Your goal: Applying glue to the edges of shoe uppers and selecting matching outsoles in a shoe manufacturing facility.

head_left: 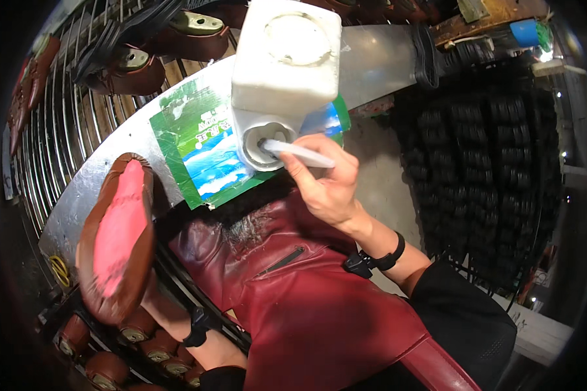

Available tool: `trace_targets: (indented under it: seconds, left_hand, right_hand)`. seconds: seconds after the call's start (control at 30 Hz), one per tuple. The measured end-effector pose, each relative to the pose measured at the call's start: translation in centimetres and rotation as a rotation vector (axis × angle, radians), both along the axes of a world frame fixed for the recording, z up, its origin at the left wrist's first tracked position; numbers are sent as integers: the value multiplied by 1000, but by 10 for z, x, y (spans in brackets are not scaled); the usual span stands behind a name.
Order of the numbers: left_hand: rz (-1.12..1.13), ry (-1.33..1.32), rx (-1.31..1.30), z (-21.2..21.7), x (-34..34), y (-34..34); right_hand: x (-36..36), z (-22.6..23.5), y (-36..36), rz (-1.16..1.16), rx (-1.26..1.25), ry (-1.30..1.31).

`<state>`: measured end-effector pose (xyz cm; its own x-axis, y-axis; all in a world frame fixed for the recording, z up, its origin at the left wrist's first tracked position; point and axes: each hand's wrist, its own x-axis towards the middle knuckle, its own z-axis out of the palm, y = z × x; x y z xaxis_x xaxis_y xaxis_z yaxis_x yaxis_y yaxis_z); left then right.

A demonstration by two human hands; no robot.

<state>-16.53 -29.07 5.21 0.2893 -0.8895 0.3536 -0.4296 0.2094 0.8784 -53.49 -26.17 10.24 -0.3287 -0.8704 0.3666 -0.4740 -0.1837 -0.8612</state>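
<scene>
A brown lasted shoe upper [92,251] is tilted with its pink underside [125,225] facing up. My left hand [155,298] holds it from below near the heel end; the shoe hides most of the fingers. In my right hand [332,186] is a brush with a flat white handle [306,154], pinched between thumb and fingers. The brush's dark end reaches into the round mouth of a white pot [246,133]. This pot stands beside a large white plastic container [287,72], on a green and blue printed sheet [205,153].
The metal worktop [104,146] curves along the left. Brown shoes on lasts [137,72] sit on a rack [26,163] at the far left, with more lasted shoes [104,368] at the lower left. Black soles [476,163] are stacked on the right. A red apron [306,293] covers my lap.
</scene>
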Motion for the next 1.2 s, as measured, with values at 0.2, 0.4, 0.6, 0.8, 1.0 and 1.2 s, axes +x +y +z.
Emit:
trace_targets:
  seconds: [0.2,0.4,0.6,0.8,1.0,1.2]
  left_hand:
    - [-72,-353,-56,32,-61,-12]
    - [-59,-715,48,27,-78,6]
    - [-114,-269,-322,-35,-30,45]
    - [-245,-658,-357,-38,-20,33]
    - [-173,-629,-366,-35,-14,35]
    - [-128,-612,-366,-35,-15,37]
  right_hand:
    - [-11,6,28,28,-84,182]
    - [-31,13,42,17,-6,198]
    - [-19,11,46,-29,97,-37]
    - [51,17,-16,299,374,-923]
    - [105,-9,-41,562,361,-900]
    - [126,-8,-54,535,361,-856]
